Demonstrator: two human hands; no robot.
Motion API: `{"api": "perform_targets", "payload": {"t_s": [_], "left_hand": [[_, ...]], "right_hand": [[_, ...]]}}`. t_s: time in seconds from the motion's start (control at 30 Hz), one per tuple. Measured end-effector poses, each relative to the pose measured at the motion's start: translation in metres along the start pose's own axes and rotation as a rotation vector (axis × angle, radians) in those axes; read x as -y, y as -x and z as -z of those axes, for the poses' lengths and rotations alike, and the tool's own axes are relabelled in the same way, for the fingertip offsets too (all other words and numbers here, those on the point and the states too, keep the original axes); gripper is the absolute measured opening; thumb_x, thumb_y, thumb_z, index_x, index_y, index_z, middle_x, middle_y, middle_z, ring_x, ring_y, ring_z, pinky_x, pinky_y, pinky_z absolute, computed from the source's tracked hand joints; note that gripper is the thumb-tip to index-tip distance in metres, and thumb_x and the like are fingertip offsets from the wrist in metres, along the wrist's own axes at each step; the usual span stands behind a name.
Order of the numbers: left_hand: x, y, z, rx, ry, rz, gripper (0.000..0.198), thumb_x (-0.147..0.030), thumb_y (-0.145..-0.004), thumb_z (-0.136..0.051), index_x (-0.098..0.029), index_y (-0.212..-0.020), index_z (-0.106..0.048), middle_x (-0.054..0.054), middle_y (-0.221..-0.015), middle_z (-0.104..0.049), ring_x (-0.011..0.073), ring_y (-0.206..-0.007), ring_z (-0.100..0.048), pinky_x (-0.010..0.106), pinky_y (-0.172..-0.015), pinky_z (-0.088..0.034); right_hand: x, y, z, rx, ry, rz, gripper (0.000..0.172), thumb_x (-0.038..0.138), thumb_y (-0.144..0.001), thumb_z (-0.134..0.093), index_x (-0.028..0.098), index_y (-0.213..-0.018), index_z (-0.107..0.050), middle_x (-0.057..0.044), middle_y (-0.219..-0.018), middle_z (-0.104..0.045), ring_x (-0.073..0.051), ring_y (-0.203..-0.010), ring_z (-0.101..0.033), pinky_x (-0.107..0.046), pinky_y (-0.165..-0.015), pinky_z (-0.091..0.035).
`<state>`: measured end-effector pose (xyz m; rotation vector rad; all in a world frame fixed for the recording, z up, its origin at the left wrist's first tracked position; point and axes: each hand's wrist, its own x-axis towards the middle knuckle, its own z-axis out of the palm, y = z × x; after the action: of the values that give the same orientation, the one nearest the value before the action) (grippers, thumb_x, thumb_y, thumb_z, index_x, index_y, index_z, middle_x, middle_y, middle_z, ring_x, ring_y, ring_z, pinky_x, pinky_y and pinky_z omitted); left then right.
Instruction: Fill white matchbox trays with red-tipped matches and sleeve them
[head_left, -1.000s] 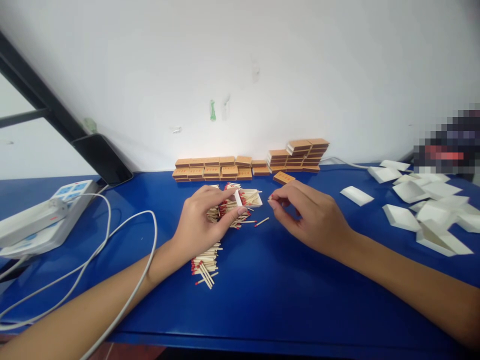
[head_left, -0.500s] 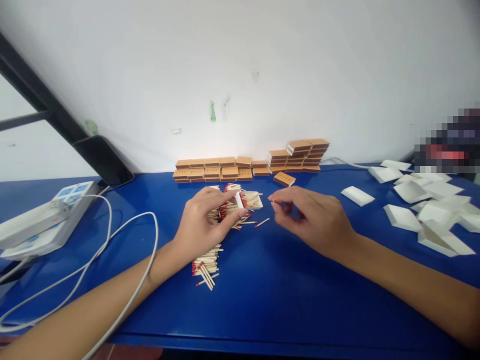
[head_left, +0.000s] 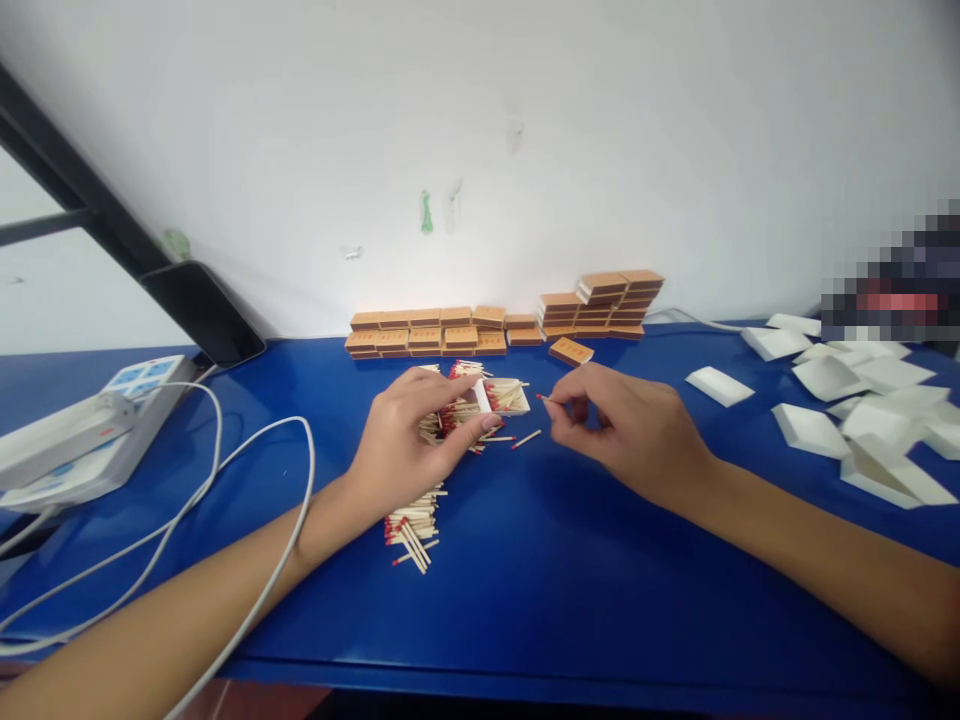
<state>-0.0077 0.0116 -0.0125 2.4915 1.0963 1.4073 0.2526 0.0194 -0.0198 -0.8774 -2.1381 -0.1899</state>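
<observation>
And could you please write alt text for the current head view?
A person's left hand holds a small white tray of red-tipped matches while the right hand pinches a single match nearby. Loose matches lie on the blue table, with orange matchboxes behind and white trays at right.

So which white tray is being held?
The tray in the left hand, with matches inside; the other trays lie loose on the table, far right.

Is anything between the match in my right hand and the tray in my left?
Nothing visible: a gap separates the pinched match from the white tray. One loose match lies nearer you, off that path.
</observation>
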Motion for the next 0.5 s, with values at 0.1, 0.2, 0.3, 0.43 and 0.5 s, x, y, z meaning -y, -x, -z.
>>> {"api": "perform_targets", "payload": {"t_s": [0.1,0.2,0.3,0.43,0.5], "left_hand": [[0.000,-0.001,0.001,-0.010,-0.021,0.012,0.033,-0.037,-0.091,-0.082,-0.022,-0.121,-0.078,0.006,-0.097,-0.080,0.0218,-0.090,-0.071,0.037,-0.082,-0.058],[-0.001,-0.001,0.002,-0.029,-0.044,0.025,0.031,-0.038,-0.092,-0.081,-0.022,-0.118,-0.079,0.006,-0.096,-0.080,0.0216,-0.088,-0.071,0.037,-0.080,-0.058],[0.000,-0.002,0.001,-0.054,-0.055,0.025,0.029,-0.040,-0.092,-0.080,-0.021,-0.115,-0.080,0.006,-0.096,-0.080,0.0221,-0.087,-0.071,0.038,-0.079,-0.058],[0.001,-0.002,0.001,-0.053,-0.058,0.027,0.029,-0.039,-0.092,-0.080,-0.020,-0.115,-0.079,0.006,-0.096,-0.080,0.0214,-0.087,-0.071,0.037,-0.078,-0.058],[0.001,-0.002,0.001,-0.049,-0.062,0.028,0.029,-0.039,-0.092,-0.080,-0.021,-0.115,-0.079,0.006,-0.096,-0.080,0.0213,-0.088,-0.071,0.037,-0.078,-0.058]], "right_hand": [[-0.003,0.000,0.001,0.033,-0.015,0.009,0.011,0.016,-0.096,-0.060,0.025,-0.091,-0.058,0.004,-0.078,-0.067,-0.012,-0.060,-0.060,-0.026,-0.058,-0.047],[-0.008,-0.002,0.002,0.049,0.006,0.027,0.009,0.016,-0.096,-0.060,0.023,-0.091,-0.059,0.003,-0.078,-0.066,-0.012,-0.062,-0.060,-0.027,-0.061,-0.047],[-0.013,-0.003,0.002,0.106,0.017,0.057,0.009,0.016,-0.096,-0.061,0.022,-0.091,-0.059,0.003,-0.077,-0.063,-0.012,-0.062,-0.059,-0.027,-0.061,-0.046],[-0.014,-0.002,-0.001,0.225,-0.054,0.124,0.009,0.014,-0.098,-0.056,0.022,-0.094,-0.060,0.002,-0.081,-0.065,-0.012,-0.064,-0.060,-0.025,-0.062,-0.047],[-0.013,0.000,-0.004,0.233,-0.083,0.139,0.012,0.014,-0.101,-0.054,0.021,-0.105,-0.063,0.000,-0.086,-0.070,-0.013,-0.068,-0.063,-0.025,-0.064,-0.049]]}}
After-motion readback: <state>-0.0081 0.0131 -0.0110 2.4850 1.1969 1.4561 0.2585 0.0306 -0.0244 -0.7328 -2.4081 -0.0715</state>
